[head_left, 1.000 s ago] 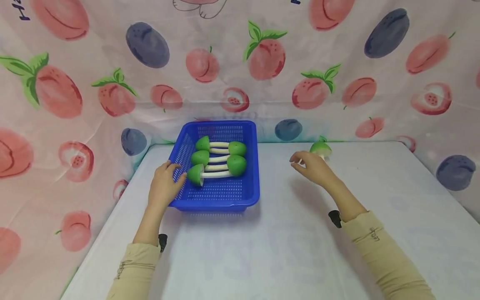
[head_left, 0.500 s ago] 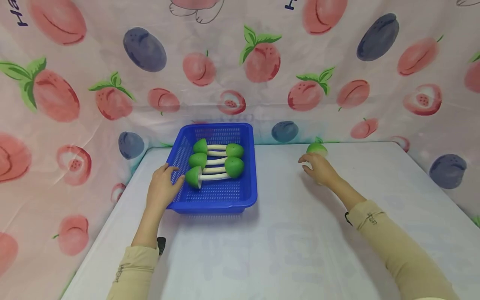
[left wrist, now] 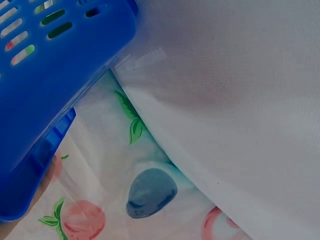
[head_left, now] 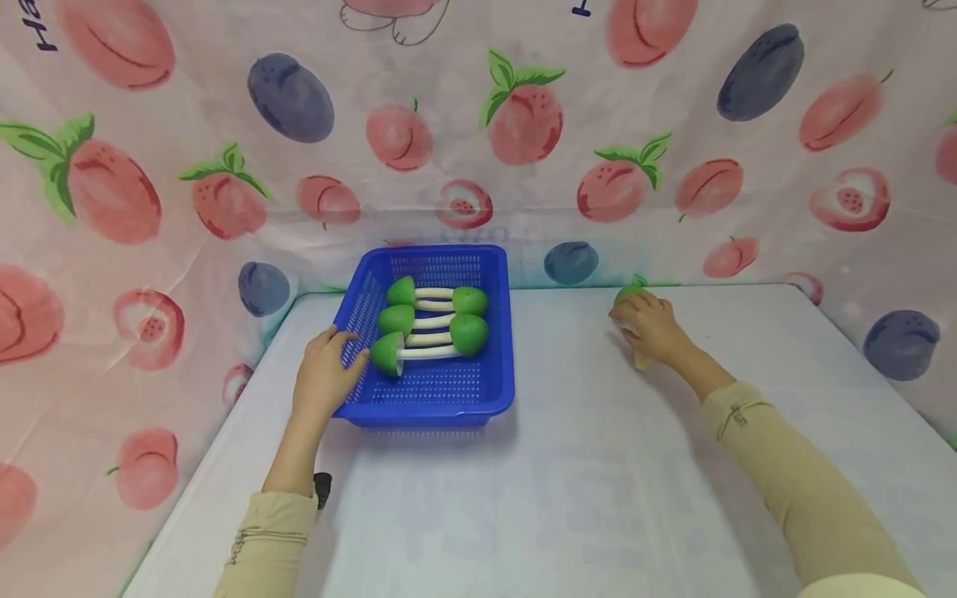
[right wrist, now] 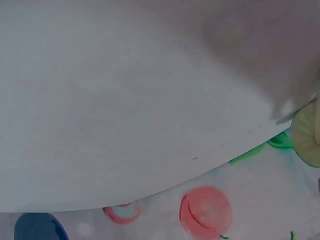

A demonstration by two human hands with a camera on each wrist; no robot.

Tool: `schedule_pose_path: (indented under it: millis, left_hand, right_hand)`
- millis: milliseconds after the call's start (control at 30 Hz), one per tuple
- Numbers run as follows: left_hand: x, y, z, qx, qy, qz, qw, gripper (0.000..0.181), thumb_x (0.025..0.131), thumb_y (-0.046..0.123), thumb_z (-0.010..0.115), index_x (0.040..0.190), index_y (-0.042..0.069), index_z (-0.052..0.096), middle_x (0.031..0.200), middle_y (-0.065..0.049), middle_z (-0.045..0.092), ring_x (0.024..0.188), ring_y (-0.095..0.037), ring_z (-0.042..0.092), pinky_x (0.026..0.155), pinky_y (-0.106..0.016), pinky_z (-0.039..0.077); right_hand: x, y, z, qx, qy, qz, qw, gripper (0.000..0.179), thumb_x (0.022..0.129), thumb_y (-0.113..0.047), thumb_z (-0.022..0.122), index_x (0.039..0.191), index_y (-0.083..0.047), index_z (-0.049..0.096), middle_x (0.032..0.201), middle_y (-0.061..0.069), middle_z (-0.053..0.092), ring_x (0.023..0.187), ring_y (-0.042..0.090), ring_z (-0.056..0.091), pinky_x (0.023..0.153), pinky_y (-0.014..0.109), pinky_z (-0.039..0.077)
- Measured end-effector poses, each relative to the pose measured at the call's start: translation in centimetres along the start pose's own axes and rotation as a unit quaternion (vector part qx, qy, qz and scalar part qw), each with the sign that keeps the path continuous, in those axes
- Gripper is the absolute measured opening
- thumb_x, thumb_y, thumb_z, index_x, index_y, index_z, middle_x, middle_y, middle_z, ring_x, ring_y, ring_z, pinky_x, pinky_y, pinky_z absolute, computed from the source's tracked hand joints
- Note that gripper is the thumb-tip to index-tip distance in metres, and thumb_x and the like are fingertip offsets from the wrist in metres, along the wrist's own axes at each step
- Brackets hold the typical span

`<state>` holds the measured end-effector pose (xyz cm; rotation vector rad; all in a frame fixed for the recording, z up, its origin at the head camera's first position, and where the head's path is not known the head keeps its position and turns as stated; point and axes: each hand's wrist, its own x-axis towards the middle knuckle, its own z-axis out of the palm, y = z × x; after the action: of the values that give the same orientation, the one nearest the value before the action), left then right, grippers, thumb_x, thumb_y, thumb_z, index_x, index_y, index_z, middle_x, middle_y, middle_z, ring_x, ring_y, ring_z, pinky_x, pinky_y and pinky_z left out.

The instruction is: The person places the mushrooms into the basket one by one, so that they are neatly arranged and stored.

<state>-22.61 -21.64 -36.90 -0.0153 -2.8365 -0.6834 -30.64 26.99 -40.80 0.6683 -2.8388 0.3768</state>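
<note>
In the head view, a blue plastic basket holds several toy mushrooms with green caps and white stems, lying in rows. My left hand grips the basket's left rim; the left wrist view shows part of this hand beneath the rim. Off to the right, my right hand has its fingers curled over another green-capped toy mushroom. Its cap is mostly covered by the fingers, and the stem end shows below them. The cap's pale underside appears at the right edge of the right wrist view.
A white-covered table carries everything. A fruit-print cloth hangs behind it and along the left side. The basket stands near the back edge.
My right hand has moved right and back from beside the lone mushroom onto it, and its fingers have closed around it. My left hand stays at the basket rim.
</note>
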Motion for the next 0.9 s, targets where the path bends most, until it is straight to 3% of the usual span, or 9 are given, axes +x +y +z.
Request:
schedule_pose_path:
  millis: [167, 433, 900]
  left_hand:
    - [0.0, 0.0, 0.0, 0.002, 0.002, -0.006, 1.0000, 0.042, 0.093, 0.025, 0.053, 0.124, -0.003, 0.055, 0.142, -0.032, 0.037, 0.133, -0.048, 0.032, 0.108, -0.061, 0.029]
    - [0.1, 0.0, 0.0, 0.000, 0.003, 0.002, 1.0000, 0.042, 0.094, 0.025, 0.053, 0.124, -0.004, 0.056, 0.142, -0.032, 0.038, 0.133, -0.048, 0.033, 0.110, -0.060, 0.029]
    - [0.3, 0.0, 0.2, 0.002, 0.001, -0.005, 1.0000, 0.042, 0.094, 0.026, 0.053, 0.124, -0.003, 0.056, 0.143, -0.031, 0.037, 0.134, -0.047, 0.032, 0.110, -0.059, 0.029]
  right_hand:
    - [0.6, 1.0, -0.4, 0.009, -0.034, 0.048, 0.9982, 0.054, 0.087, -0.009, 0.064, 0.136, -0.005, 0.043, 0.150, 0.026, 0.021, 0.137, 0.056, 0.011, 0.101, 0.076, 0.019]
    - [1.3, 2.4, -1.0, 0.068, -0.068, 0.147, 0.9845, 0.073, 0.089, -0.024, 0.064, 0.146, -0.008, 0.022, 0.152, 0.032, 0.003, 0.135, 0.059, 0.007, 0.097, 0.077, 0.020]
    - [2.7, 2.8, -1.1, 0.118, -0.125, 0.182, 0.9681, 0.087, 0.090, -0.038, 0.059, 0.150, -0.008, 0.004, 0.151, 0.035, -0.009, 0.135, 0.060, -0.001, 0.097, 0.082, 0.010]
